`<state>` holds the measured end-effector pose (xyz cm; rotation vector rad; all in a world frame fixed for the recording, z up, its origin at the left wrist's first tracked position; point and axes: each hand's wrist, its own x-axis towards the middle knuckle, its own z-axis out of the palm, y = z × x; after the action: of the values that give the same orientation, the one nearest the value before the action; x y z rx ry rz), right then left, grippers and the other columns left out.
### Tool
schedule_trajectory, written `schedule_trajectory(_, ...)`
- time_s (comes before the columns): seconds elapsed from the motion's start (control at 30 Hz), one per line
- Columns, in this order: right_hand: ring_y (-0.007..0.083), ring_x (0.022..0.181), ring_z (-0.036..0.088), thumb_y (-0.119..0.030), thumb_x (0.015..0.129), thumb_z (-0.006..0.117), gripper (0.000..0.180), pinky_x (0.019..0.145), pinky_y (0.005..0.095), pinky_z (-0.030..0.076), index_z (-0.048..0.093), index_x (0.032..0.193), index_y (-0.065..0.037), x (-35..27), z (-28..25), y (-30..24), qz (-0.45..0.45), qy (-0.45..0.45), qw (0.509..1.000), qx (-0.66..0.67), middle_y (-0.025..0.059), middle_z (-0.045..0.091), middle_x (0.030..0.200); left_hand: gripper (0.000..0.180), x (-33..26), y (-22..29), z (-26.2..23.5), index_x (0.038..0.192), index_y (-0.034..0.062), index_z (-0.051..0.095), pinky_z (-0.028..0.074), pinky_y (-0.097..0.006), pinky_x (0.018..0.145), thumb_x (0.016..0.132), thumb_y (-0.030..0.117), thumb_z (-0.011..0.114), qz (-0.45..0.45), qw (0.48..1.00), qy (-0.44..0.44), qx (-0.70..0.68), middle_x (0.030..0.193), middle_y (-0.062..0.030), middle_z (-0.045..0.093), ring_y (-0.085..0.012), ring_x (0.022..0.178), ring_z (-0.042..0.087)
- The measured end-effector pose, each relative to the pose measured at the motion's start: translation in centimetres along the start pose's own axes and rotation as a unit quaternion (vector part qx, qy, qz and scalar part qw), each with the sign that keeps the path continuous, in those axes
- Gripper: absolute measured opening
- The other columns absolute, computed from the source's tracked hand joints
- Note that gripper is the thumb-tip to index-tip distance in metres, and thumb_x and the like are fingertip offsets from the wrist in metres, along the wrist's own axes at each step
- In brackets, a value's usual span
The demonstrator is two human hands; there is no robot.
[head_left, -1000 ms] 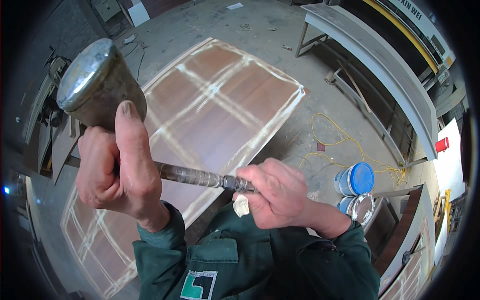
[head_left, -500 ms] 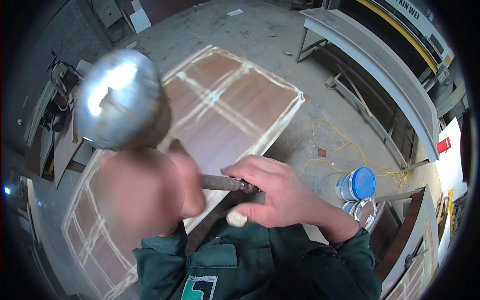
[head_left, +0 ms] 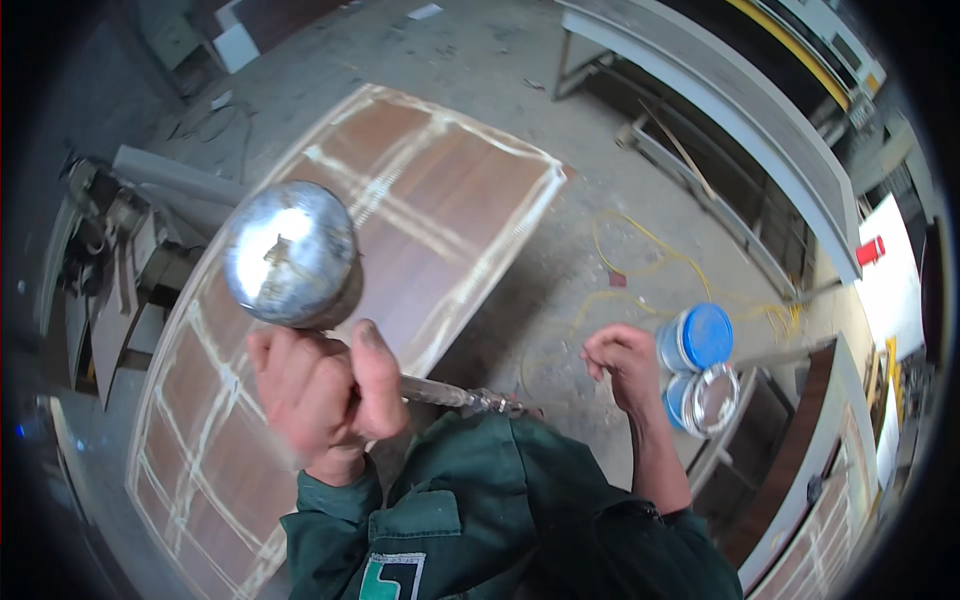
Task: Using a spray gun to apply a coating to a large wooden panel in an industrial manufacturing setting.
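Left of centre, our left grip (head_left: 325, 392) clasps the stiff, probably top-heavy spray gun (head_left: 435, 391) sensibly beneath its cup (head_left: 288, 255). We can't tell if our right grip (head_left: 626, 362) is empty.

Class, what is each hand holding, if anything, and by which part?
The left hand grips the metal tool between its cup and rod; nothing shows in the right hand.

"What's the floor (head_left: 480, 60) like?"
"Grey and scuffed, with scattered scraps (head_left: 425, 12)."
"What stands on it?"
"A long grey table (head_left: 740, 125) on metal legs (head_left: 561, 62), upper right."
"And the wall (head_left: 110, 105)?"
"Dim and grey, upper left."
"Any light?"
"A small bluish glow (head_left: 21, 431) near the left edge."
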<state>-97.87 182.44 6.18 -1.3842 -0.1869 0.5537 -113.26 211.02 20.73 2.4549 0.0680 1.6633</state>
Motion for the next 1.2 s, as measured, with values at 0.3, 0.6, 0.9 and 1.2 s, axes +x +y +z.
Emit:
schedule_trajectory(0.3,0.0089,0.09,0.058,-0.014,0.093,0.078,0.026,0.075,0.0257,0.046,0.079,0.114,0.0,-0.3,-5.6,-0.5,-0.2,0.008,0.936,-0.291,0.001,0.068,0.096,0.03,0.2,5.0,5.6,0.061,0.0058,0.053,0.032,-0.035,0.065,0.081,-0.009,0.07,-0.018,0.998,-0.027,-0.054,0.06,-0.003,0.052,-0.0217,0.056,0.048)
schedule_trajectory(0.6,0.0177,0.074,0.061,-0.016,0.089,0.081,0.03,0.076,0.0381,0.051,0.078,0.115,-0.003,-2.3,-11.2,-3.2,0.006,0.067,0.961,-0.27,0.0102,0.066,0.073,0.03,0.4,11.0,10.4,0.058,0.0087,0.05,0.03,-0.036,0.064,0.071,-0.005,0.074,0.009,0.995,-0.015,-0.101,0.057,-0.0017,0.047,-0.0219,0.054,0.045)
schedule_trajectory(0.9,0.032,0.118,0.065,-0.015,0.084,0.081,0.064,0.1,0.0399,0.053,0.055,0.14,-0.001,-2.6,-8.1,-7.1,-0.176,-0.246,0.919,-0.253,0.0179,0.064,0.13,0.034,-2.6,18.7,17.7,0.058,0.0123,0.043,0.025,-0.034,0.058,0.061,0.007,0.076,0.118,0.974,-0.007,-0.192,0.061,0.0005,0.039,-0.0179,0.051,0.039)
schedule_trajectory(1.2,0.0065,0.073,0.06,-0.009,0.098,0.067,0.026,0.06,0.026,0.05,0.067,0.123,-0.002,0.3,-10.5,-9.4,-0.054,-0.09,0.972,-0.212,0.0,0.067,0.092,0.031,-0.3,18.4,18.8,0.084,0.0102,0.069,0.042,-0.039,0.066,0.078,0.04,0.077,0.108,0.969,0.03,-0.22,0.097,-0.0033,0.069,-0.0258,0.083,0.063)
